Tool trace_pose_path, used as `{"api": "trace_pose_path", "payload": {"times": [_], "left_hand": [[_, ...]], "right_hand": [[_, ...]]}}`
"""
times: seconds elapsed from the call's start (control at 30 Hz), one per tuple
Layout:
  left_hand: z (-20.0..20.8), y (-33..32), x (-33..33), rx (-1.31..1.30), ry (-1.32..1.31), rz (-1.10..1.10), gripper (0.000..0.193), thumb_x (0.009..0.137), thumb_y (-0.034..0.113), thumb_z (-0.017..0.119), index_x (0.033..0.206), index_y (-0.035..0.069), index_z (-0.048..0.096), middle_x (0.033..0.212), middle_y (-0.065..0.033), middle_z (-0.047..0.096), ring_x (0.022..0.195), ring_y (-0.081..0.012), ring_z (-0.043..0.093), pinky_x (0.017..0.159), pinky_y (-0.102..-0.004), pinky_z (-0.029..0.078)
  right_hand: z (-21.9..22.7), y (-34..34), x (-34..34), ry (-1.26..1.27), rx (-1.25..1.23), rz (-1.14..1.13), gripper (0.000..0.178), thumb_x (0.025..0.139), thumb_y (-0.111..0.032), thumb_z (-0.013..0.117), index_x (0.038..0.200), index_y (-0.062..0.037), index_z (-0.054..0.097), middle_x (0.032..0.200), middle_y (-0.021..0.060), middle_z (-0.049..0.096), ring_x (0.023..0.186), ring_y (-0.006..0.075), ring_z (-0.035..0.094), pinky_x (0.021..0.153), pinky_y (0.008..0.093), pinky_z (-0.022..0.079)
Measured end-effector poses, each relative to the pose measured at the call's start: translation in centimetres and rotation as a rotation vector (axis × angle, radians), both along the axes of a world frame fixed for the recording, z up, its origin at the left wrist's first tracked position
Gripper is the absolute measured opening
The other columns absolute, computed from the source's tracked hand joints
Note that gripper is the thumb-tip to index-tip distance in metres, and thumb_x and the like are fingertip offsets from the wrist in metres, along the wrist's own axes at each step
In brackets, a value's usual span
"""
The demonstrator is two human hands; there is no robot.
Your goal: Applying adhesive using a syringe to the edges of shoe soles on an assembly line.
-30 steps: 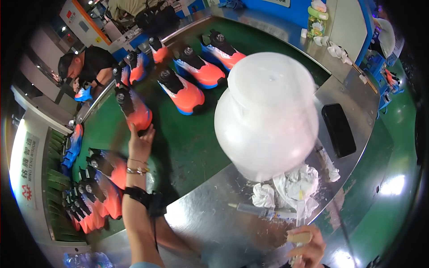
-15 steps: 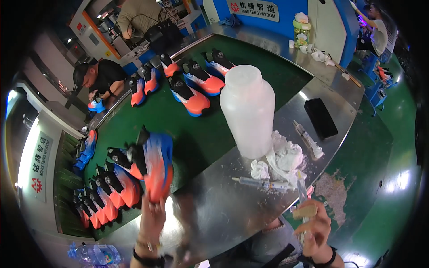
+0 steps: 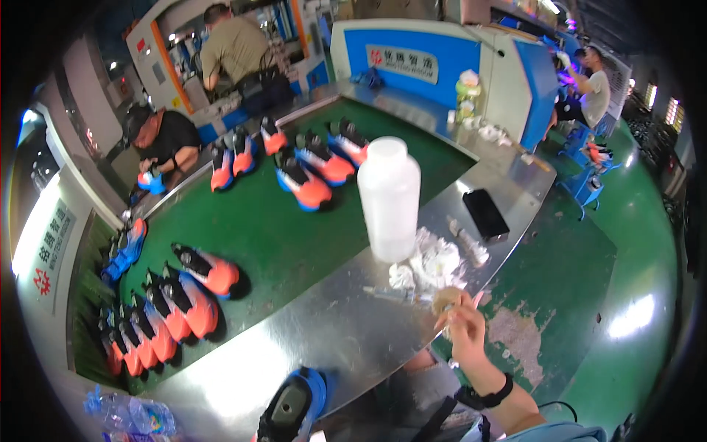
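Observation:
My right hand point(image 3: 465, 328) is closed at the near edge of the metal table, with a small tan piece point(image 3: 445, 300) at its fingertips. Whether it also grips a syringe is hidden. Just beyond it lie a syringe point(image 3: 390, 294) and crumpled white tissue point(image 3: 436, 259). Another syringe point(image 3: 468, 241) rests to the right of the tissue. At the lower edge of the view a blue and orange sports shoe point(image 3: 289, 407) shows its dark opening from above. My left hand is out of sight.
A large white plastic bottle point(image 3: 390, 202) stands behind the tissue, and a black phone point(image 3: 486, 214) lies to its right. Several orange and blue shoes point(image 3: 195, 306) line the green mat's left side, others its far side. A clear plastic bottle point(image 3: 132, 414) is at lower left. Co-workers sit and stand beyond.
The shoe in my left hand has come down from above the mat to the lower edge, and that hand has left view. My right hand has moved forward toward the tissue.

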State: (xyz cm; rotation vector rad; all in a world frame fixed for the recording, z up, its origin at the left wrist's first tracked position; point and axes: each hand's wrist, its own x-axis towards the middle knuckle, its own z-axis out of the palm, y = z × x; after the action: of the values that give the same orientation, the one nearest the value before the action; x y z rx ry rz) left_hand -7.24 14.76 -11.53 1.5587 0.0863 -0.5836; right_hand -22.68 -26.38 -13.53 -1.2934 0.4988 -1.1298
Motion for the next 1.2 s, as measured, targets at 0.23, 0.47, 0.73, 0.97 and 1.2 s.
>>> {"api": "trace_pose_path", "payload": {"times": [0.23,0.47,0.73,0.97,1.2], "left_hand": [[2.3,-6.0,8.8,0.014,-0.787,-0.115,0.037,0.09,0.032,0.052,0.113,0.004,0.051,0.098,-0.006,0.059,0.085,-0.0162,0.056,0.069,-0.0245,0.048],[8.6,-18.8,5.8,-0.201,-1.022,-0.344,0.048,0.077,0.037,0.061,0.106,-0.001,0.052,0.101,-0.0112,0.056,0.092,-0.022,0.056,0.078,-0.0298,0.047],[9.9,-23.5,5.4,-0.521,-1.028,-0.608,0.047,0.07,0.022,0.069,0.104,-0.005,0.052,0.096,-0.0172,0.059,0.087,-0.0239,0.059,0.078,-0.0328,0.047],[10.1,-23.4,6.0,-0.491,-1.17,-0.658,0.047,0.066,0.017,0.073,0.102,-0.007,0.054,0.093,-0.019,0.061,0.084,-0.0253,0.061,0.075,-0.0332,0.049],[10.5,-24.9,6.7,-0.502,-1.261,-0.825,0.063,0.072,0.046,0.068,0.1,-0.007,0.05,0.087,-0.0199,0.056,0.074,-0.0264,0.061,0.065,-0.0338,0.052]], "right_hand": [[5.5,2.3,-4.1,0.058,-0.259,0.06,0.041,0.091,-0.029,0.045,0.068,0.002,0.06,0.097,0.0176,0.056,0.091,0.0248,0.051,0.079,0.0375,0.04],[10.5,3.2,-4.7,-0.235,-0.161,0.651,0.048,0.094,-0.034,0.038,0.072,0.0016,0.061,0.104,0.0222,0.055,0.098,0.0317,0.05,0.087,0.0418,0.038],[12.9,5.4,-1.6,-0.652,0.209,0.727,0.071,0.087,-0.058,0.035,0.061,-0.0001,0.065,0.088,0.0276,0.052,0.064,0.0388,0.055,0.062,0.0443,0.052],[11.4,4.9,-0.5,-0.731,0.27,0.902,0.073,0.088,-0.059,0.034,0.059,0.0007,0.064,0.09,0.0291,0.046,0.068,0.04,0.055,0.063,0.0482,0.053],[10.5,3.9,0.4,-0.752,0.239,0.849,0.071,0.09,-0.052,0.029,0.059,0.0011,0.064,0.088,0.0307,0.048,0.065,0.0392,0.057,0.064,0.0469,0.054]]}}
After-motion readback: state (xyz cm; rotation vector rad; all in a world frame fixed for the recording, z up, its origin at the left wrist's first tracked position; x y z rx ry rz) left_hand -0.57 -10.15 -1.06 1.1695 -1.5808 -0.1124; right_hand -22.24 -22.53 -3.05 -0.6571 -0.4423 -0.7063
